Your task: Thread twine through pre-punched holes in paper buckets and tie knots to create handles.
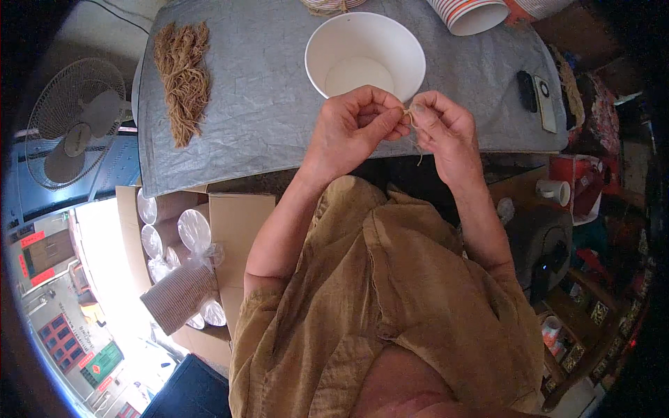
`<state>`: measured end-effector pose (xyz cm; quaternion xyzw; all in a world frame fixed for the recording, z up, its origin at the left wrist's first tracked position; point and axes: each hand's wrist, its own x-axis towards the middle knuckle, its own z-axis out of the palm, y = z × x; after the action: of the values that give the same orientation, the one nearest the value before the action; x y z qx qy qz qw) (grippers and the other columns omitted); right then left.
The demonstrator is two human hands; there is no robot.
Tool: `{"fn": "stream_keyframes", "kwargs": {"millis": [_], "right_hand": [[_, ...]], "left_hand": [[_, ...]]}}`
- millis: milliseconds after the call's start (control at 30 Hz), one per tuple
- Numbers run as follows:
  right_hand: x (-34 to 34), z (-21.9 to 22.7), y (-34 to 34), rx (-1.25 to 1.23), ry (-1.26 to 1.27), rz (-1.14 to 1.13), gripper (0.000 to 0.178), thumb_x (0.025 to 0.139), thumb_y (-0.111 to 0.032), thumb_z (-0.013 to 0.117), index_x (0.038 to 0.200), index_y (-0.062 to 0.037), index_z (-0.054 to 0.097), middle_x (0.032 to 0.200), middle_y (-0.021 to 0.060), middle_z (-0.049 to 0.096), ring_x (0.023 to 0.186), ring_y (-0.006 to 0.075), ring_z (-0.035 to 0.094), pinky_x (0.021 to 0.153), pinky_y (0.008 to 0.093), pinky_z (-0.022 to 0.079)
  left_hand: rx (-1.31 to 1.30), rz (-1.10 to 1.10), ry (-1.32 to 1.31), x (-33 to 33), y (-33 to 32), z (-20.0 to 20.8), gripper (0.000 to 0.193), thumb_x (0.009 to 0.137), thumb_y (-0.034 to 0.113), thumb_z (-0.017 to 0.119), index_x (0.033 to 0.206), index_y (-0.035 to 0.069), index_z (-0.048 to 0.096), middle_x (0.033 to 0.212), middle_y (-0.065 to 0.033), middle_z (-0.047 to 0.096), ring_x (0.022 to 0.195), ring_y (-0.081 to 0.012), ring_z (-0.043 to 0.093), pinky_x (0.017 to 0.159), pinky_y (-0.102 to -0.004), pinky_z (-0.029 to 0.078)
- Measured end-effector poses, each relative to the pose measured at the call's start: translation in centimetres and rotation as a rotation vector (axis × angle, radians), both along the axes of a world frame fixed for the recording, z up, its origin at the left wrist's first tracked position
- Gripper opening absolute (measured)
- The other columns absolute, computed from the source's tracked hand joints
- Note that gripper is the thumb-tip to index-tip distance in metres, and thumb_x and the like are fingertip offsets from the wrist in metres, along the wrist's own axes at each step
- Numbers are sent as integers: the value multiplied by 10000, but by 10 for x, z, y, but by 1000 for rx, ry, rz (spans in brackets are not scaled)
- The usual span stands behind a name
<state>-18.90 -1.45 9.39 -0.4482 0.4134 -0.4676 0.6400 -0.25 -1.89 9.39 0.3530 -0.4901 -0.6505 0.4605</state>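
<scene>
My left hand [359,129] and my right hand [446,132] meet just past the table's near edge, in front of a white paper tub [320,59]. Between their fingertips they pinch a thin tan string [410,117], which seems to have a small loop or knot in it. A loose end of it hangs below the right fingers. Both hands are closed on the string. The tub stands with its wide mouth facing me, and nothing shows inside it. A bundle of brown twine strands [182,83] lies on the grey-covered table [251,104] at the left.
Striped paper cups [474,15] lie at the table's far right. A phone [546,104] rests near the right edge. Below left, a cardboard box [240,230] holds plastic-wrapped cup stacks [180,296]. A fan [77,125] stands left; a white mug [552,191] sits at right.
</scene>
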Motion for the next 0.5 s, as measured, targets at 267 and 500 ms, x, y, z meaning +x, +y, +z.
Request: {"fn": "stream_keyframes", "kwargs": {"millis": [267,500], "right_hand": [[-1,9,-1,-51,78,-55,183,963,-213,637,970,-30,632,694,-73,502,576,4,382,497,182,278],[-5,12,-4,-114,105,-91,175,957,-201,649,974,-26,648,694,-76,510,592,7,405,515,184,308]], "left_hand": [[0,7,29,0,1,-2,103,976,45,604,1023,-46,613,918,-89,708,847,-131,697,749,-252,582],[-32,-21,47,-2,0,0,141,967,40,619,1083,-39,612,919,-82,706,856,-125,694,764,-250,577]]}}
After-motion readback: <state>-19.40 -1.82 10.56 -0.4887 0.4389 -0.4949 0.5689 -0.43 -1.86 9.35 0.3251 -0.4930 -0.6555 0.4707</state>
